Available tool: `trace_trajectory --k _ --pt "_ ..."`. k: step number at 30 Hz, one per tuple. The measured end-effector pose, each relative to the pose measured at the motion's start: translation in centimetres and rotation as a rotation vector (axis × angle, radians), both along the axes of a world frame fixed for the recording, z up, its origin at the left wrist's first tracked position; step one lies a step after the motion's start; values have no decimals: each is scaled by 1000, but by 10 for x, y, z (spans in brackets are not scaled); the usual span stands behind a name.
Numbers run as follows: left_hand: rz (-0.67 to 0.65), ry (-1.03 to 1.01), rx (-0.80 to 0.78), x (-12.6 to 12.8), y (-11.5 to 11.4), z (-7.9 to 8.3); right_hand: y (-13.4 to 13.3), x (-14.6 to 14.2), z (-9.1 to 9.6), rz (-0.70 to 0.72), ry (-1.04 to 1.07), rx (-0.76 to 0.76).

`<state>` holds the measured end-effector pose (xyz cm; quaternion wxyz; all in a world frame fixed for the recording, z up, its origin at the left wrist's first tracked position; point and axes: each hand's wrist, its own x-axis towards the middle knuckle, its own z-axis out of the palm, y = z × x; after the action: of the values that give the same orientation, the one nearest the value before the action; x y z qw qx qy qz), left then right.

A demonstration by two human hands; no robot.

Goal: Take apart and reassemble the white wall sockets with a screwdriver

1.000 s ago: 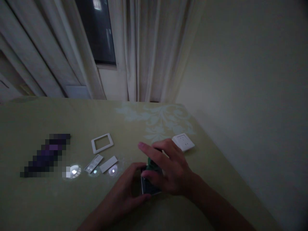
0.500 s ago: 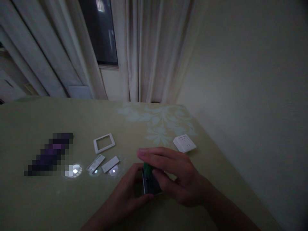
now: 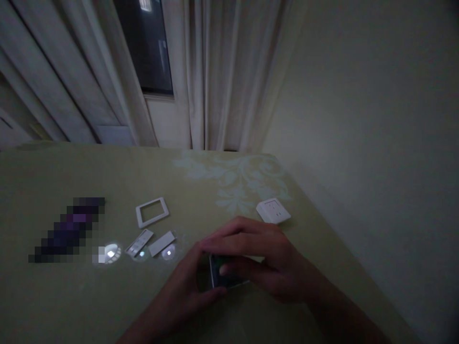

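A dark, box-like part with a thin pale rim point(image 3: 229, 279) rests low in the middle of the view, largely hidden by my hands. My left hand point(image 3: 190, 282) grips its left side, thumb at the near edge and fingers at the far corner. Over the top of the part arches my right hand point(image 3: 261, 258), its fingers reaching to my left fingertips. A dim green piece point(image 3: 219, 261) shows beneath the right fingers, beside the thumb; its kind is hidden.
Left of my hands lie a white rectangular frame point(image 3: 152, 213) and two narrow white plates, one left point(image 3: 139, 242) and one right point(image 3: 162, 243). A white wall socket point(image 3: 274, 210) lies beyond my right hand. Farther left is a blurred-out dark object point(image 3: 70, 231). Curtains and a wall border the table point(image 3: 107, 177).
My right hand has lowered and flattened over the dark part, covering most of the green piece. The left hand keeps its grip. The whole view has shifted slightly.
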<state>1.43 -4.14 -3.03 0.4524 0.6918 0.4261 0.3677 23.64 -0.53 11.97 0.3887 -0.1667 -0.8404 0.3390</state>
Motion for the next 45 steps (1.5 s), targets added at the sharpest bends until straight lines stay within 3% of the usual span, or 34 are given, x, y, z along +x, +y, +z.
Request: trace_trajectory --k 3,5,11,19,23,26,32,37,43,45 --pt "-17 5 -34 -1 1 -1 4 -6 -15 -237 103 138" --pt "-39 -15 -83 -1 1 -2 6 -9 -20 -320 132 177" --pt "-36 -13 -113 1 1 -2 5 -4 -7 -41 -1 1" --pt "16 50 -80 0 0 -7 6 -9 -13 -260 99 196" --pt "10 50 -50 1 0 -8 4 -4 -6 -137 -23 139" --pt "15 56 -17 1 1 -8 7 -1 -5 -53 21 106" --pt "16 57 34 -1 3 -10 6 -6 -12 -200 35 208" --pt "19 109 80 -2 6 -11 -4 -8 -6 -299 -188 282" --pt "-19 83 36 -1 7 -4 -3 -3 2 -111 -240 125" --pt "-22 77 40 0 7 -3 -2 -5 -2 -142 -214 149"
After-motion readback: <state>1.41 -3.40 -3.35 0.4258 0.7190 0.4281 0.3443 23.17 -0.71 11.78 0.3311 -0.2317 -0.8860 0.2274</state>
